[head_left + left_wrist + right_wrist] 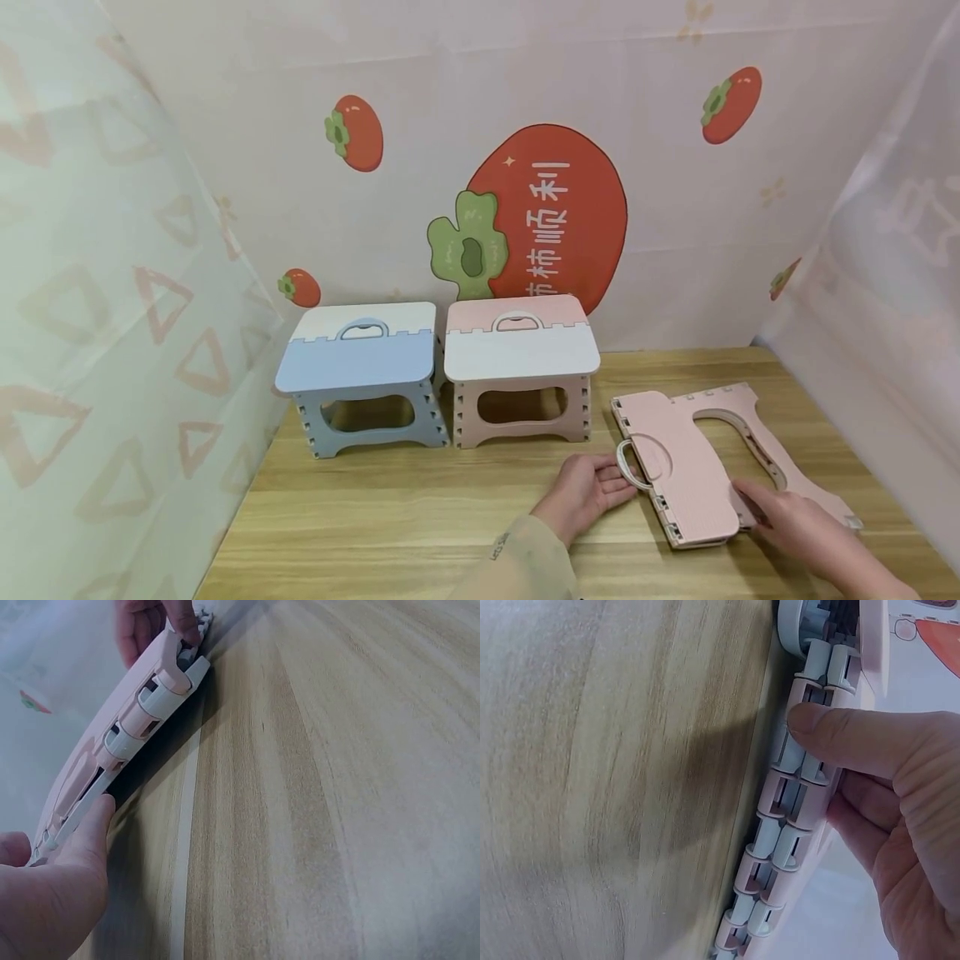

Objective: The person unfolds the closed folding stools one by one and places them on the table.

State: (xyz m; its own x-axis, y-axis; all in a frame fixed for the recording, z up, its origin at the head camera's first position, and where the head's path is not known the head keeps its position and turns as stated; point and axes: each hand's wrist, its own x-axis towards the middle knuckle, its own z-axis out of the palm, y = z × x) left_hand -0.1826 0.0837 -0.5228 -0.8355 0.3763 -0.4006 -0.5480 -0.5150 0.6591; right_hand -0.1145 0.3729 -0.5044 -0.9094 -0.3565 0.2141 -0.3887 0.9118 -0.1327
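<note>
A pink folding stool (686, 467), partly folded, lies on its side at the right of the table, one leg panel (772, 450) swung out beyond the seat. My right hand (798, 521) pinches its near edge; in the right wrist view the thumb (855, 739) presses on the hinged seam (780, 802) while the fingers go behind. My left hand (588, 493) lies palm up at the stool's left side, its fairly straight fingers touching near the white carrying handle (630, 467). In the left wrist view those fingers (86, 832) reach under the stool's edge (135, 724).
Two unfolded stools stand side by side toward the back: a blue one with a white half (360, 358) and a pink one with a white half (521, 350). Wood-grain table (360, 533) runs beneath. Printed cloth (660, 217) hangs behind and at both sides.
</note>
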